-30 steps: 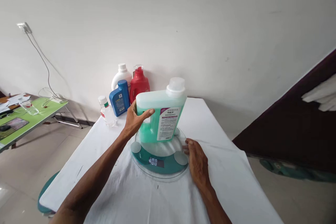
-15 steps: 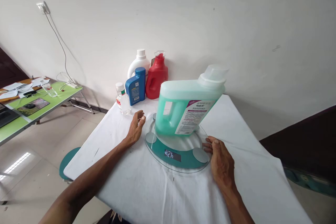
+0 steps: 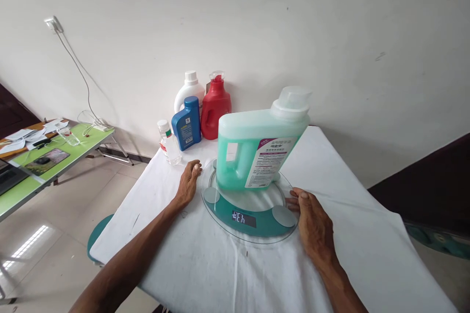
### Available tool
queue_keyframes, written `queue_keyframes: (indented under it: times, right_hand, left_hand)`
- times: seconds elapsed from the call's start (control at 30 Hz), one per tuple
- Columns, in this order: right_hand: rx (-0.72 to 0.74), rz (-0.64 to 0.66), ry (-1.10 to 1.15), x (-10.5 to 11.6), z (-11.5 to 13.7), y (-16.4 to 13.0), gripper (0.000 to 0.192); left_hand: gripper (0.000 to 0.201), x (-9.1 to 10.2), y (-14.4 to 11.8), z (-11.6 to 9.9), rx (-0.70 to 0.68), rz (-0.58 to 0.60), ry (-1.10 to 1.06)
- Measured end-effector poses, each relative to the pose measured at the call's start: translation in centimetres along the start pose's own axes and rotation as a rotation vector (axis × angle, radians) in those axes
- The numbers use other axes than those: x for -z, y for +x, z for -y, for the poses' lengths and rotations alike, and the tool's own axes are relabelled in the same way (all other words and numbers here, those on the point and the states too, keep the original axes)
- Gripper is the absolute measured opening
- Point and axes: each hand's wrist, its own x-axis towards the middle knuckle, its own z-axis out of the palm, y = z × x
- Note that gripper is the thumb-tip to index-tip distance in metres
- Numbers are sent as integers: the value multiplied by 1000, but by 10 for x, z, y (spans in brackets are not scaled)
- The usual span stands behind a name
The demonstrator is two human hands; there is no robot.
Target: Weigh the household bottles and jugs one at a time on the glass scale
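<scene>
A large bottle of green liquid detergent point(image 3: 235, 156) stands on a round glass scale point(image 3: 227, 217), its clear cap leaning to the right. The scale's display point(image 3: 244, 218) is lit, with its figures upside down from here. Beside the scale's left edge is my left hand point(image 3: 188, 183), open, fingers loosely bent and holding nothing. At the right edge, my right hand point(image 3: 314, 220) is open, with its fingertips at the glass rim; whether they touch it I cannot tell. Neither hand touches the detergent bottle.
At the back left of the white-clothed table point(image 3: 198, 264) stand a small clear bottle point(image 3: 170, 149), a blue bottle point(image 3: 186, 127), a white jug point(image 3: 189, 90) and a red jug point(image 3: 216, 107). Behind is a wall. A green table point(image 3: 79, 149) with papers and a mouse is at far left.
The figures on the scale's display have changed. The view has shifted slightly. Both hands stay by the scale's edges, and the detergent bottle stays on it.
</scene>
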Motion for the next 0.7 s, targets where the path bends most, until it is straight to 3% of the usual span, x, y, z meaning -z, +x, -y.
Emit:
queue_keyframes:
  times: [0.33,0.7]
  right_hand:
    - [13,-8,0,0,2,-1,77]
    - [42,-26,12,-2,-1,1,72]
  left_hand:
    - [84,-1,1,-6,3,18,-21]
    - [80,-1,1,-5,-32,21,36]
